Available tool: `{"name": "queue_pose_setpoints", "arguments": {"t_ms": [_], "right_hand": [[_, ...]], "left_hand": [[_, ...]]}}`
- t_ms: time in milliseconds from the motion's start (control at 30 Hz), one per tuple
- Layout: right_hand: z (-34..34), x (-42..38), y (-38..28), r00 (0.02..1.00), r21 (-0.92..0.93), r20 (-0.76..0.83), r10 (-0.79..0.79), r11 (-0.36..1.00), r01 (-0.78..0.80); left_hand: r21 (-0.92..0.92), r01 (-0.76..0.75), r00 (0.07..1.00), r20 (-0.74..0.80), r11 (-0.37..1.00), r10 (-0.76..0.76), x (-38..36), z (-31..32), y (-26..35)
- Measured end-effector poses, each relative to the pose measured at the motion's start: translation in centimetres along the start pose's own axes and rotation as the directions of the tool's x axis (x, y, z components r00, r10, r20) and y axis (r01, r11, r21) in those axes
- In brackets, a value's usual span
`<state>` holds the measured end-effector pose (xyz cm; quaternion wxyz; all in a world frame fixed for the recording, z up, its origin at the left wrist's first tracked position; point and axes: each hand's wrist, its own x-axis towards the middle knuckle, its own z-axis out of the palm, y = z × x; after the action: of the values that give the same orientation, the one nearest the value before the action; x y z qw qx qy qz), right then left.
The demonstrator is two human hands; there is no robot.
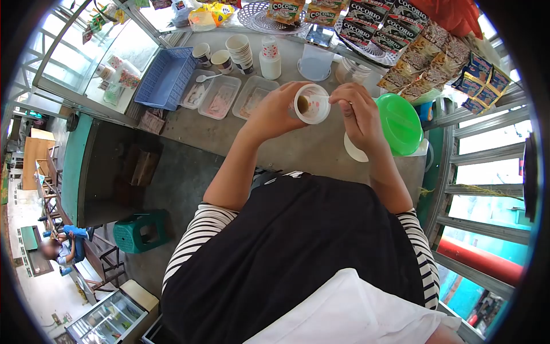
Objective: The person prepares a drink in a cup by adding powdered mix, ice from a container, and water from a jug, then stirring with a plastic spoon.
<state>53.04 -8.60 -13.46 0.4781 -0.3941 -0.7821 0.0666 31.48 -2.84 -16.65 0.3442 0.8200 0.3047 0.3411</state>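
Observation:
My left hand [281, 112] is wrapped round a white plastic cup [313, 117], tilted so its inside shows a little brownish stuff at the bottom. The fingers of my right hand [358, 112] pinch the handle of a white spoon [325, 99] at the cup's rim. Left of the cup stand clear plastic tubs [220, 97], one with a white spoon lying across its edge. A green lid [398, 125] lies close to the right of my right hand.
Stacked paper cups [239, 53], a white bottle [270, 64] and a blue basket [166, 77] stand along the counter's back. Sachets [395, 28] hang above at the right. A green stool [139, 233] is at lower left; a person [71, 246] sits farther off.

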Motion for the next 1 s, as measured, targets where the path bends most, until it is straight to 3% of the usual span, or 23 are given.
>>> {"name": "queue_pose_setpoints", "arguments": {"t_ms": [167, 300, 367, 400, 467, 667, 800, 900, 967, 1000], "right_hand": [[0.1, -0.3, 0.3, 0.994, -0.028, 0.106, 0.009, 1.000, -0.006], [1.0, -1.1, 0.1, 0.995, 0.028, 0.040, 0.089, 0.996, -0.090], [2.1, -2.1, 0.4, 0.966, 0.128, -0.094, 0.239, 0.965, -0.227], [2.3, -2.2, 0.1, 0.967, 0.128, -0.093, 0.239, 0.966, -0.226], [2.6, -2.3, -0.5, 0.909, 0.280, -0.105, 0.403, 0.889, -0.362], [3.5, -2.4, 0.3, 0.890, 0.437, -0.285, 0.357, 0.875, -0.211], [2.5, -2.0, -0.1, 0.920, 0.366, -0.254, 0.297, 0.910, -0.193], [2.3, -1.5, -1.6, 0.927, 0.336, -0.133, 0.350, 0.896, -0.290], [3.1, -1.3, -1.2, 0.971, 0.333, -0.143, 0.189, 0.934, -0.133], [3.2, -1.1, -1.5, 0.972, 0.334, -0.142, 0.188, 0.933, -0.132]], "left_hand": [[0.010, 0.030, 0.999, 0.026, 1.000, -0.030, -0.5, -0.1, 0.9], [-0.012, -0.014, 1.000, -0.003, 1.000, 0.014, -0.6, -0.3, 0.7], [0.009, -0.034, 0.999, -0.042, 0.999, 0.034, -0.7, -0.2, 0.6], [0.031, -0.052, 0.995, -0.081, 0.998, 0.054, -0.8, -0.3, 0.5], [0.033, -0.046, 0.994, -0.101, 0.998, 0.049, -0.9, -0.4, 0.6], [0.023, -0.028, 0.985, -0.172, 0.999, 0.032, -1.5, -0.6, 0.2], [-0.004, 0.020, 0.967, -0.253, 1.000, -0.020, -2.0, -0.8, 0.2], [-0.001, 0.024, 0.955, -0.295, 1.000, -0.024, -2.4, -1.1, 0.0], [-0.006, 0.013, 0.954, -0.300, 1.000, -0.015, -2.6, -1.1, -0.3], [-0.011, 0.000, 0.953, -0.302, 1.000, -0.003, -2.7, -1.2, -0.3]]}}
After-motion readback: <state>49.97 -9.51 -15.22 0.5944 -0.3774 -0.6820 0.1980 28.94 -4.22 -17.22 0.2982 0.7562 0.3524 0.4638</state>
